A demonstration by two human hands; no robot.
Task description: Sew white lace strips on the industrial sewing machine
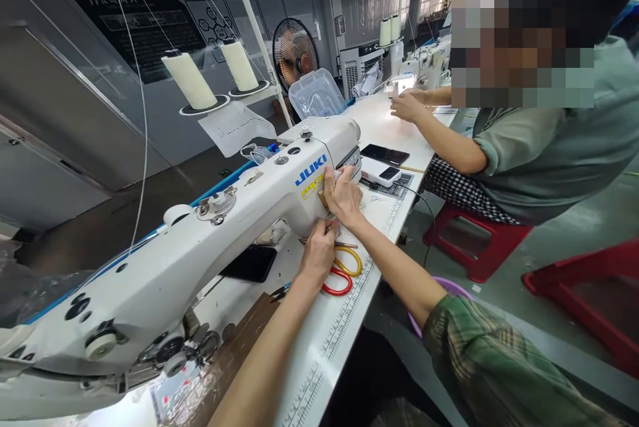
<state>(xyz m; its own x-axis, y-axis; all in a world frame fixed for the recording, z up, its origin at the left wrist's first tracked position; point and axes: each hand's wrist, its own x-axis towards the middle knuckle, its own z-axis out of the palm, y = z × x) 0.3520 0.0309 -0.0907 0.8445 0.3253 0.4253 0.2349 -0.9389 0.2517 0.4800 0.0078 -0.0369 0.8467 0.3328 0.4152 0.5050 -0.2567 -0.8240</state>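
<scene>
A white JUKI sewing machine (234,221) lies across the white table (339,327). My right hand (343,197) rests against the machine's side by the yellow label, fingers spread near the control panel. Just below it, my left hand (318,253) is curled at the foot of the machine, and what its fingers pinch is hidden. Scissors with red and yellow handles (343,271) lie on the table touching my left hand. A black phone (249,263) lies flat under the machine's arm.
A co-worker sits on a red stool (474,241) to the right, a hand (407,106) at another sewing machine (424,64). Phones (384,154) lie beyond my machine. Thread cones (188,80), a clear plastic box (317,94) and a fan (295,54) stand behind. Another red stool (589,287) is at right.
</scene>
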